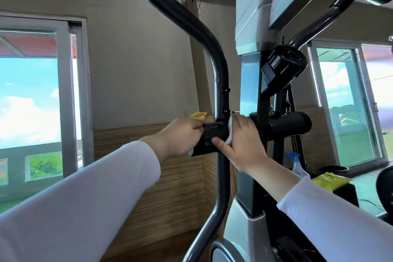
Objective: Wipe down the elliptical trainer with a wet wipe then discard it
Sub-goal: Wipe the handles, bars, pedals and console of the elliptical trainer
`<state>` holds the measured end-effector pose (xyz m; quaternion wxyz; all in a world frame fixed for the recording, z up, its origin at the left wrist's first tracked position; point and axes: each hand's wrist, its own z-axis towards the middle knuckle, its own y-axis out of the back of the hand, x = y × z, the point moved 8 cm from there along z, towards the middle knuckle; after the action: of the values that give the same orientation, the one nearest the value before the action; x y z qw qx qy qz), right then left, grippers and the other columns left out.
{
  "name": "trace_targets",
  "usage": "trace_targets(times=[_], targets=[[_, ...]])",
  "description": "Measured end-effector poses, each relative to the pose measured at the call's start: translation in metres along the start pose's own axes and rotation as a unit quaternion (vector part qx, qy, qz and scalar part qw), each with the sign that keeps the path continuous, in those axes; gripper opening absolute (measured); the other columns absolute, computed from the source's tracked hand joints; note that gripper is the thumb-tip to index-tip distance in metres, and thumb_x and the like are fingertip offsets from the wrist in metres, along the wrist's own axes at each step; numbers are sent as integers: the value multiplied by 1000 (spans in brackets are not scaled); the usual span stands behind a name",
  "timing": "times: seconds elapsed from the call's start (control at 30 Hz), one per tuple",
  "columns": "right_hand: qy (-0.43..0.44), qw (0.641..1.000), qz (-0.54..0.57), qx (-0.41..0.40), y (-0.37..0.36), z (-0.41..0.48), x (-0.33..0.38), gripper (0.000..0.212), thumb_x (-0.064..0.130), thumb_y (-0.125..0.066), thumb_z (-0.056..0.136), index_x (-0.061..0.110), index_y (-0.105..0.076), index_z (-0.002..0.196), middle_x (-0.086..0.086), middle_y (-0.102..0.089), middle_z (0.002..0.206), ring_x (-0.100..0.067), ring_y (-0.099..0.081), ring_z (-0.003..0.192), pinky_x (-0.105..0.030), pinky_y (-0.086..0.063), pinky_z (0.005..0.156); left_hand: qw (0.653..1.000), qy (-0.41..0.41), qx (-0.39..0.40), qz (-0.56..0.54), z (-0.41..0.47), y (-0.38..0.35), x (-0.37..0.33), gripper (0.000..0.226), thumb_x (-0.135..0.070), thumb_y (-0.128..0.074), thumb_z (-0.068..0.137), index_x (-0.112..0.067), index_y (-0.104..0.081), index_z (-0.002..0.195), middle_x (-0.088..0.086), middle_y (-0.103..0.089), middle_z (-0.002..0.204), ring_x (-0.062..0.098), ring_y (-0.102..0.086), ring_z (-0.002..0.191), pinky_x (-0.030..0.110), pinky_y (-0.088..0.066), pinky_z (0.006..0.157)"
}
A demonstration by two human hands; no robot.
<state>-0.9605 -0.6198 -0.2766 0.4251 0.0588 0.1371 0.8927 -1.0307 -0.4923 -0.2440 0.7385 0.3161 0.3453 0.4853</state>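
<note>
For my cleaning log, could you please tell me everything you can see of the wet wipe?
The wet wipe is white and looks soft, mostly hidden under the right hand, which wraps it round the black horizontal tube of the elliptical trainer. Only a narrow curved edge shows beside the thumb.

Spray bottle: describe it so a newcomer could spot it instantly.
From the elliptical trainer's upright column, look low to its right, just above the right sleeve. The spray bottle stands there beside a yellow packet; it alone is clear with a blue trigger.
</note>
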Motion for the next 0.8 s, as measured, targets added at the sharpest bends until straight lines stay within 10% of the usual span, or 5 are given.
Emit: trace_targets(times=[0.3, 0.4, 0.5, 0.63, 0.8], targets=[[-25, 998, -34, 53, -3, 4, -1, 99, 83, -4, 82, 4, -54, 115, -14, -57, 112, -30, -51, 110, -39, -36, 101, 999, -49, -15, 8, -33, -7, 18, 51, -21, -32, 103, -18, -17, 152, -7, -8, 159, 1, -6, 143, 5, -1, 104], [-25, 997, -37, 62, -19, -25, 15, 108, 81, -5, 83, -3, -14, 151, -21, -17, 157, -30, -9, 148, -44, -6, 121, 999, -43, -10, -3, -38, -4, 23, 51, -22, -33, 103, -19, -18, 152, -9, -11, 158, 0, -9, 143, 7, -5, 106], [12, 998, -16, 57, -26, -36, 38, 102, 77, -8, 88, -3, -4, 152, -20, 2, 160, -29, 8, 149, -47, -3, 121, 999, -29, -9, -33, -40, 1, 32, 50, -24, -35, 102, -25, -24, 150, -13, -20, 156, -2, -15, 141, 14, -11, 113], [89, 995, -30, 22, -28, -25, 72, 92, 69, -19, 92, -4, -27, 148, -22, -28, 153, -33, -21, 145, -46, -19, 119, 999, -30, -17, -8, -45, 14, 38, 46, -19, -38, 101, -23, -33, 147, -22, -34, 143, -10, -30, 127, 2, -18, 102], [90, 993, -9, 71, -18, 34, 79, 77, 70, -6, 93, 17, -63, 92, 3, -62, 82, -17, -61, 82, -35, -44, 85, 999, -3, -18, 51, -45, 26, 63, 47, -24, -37, 101, -24, -31, 148, -5, -48, 143, 8, -52, 122, 27, -39, 107]])
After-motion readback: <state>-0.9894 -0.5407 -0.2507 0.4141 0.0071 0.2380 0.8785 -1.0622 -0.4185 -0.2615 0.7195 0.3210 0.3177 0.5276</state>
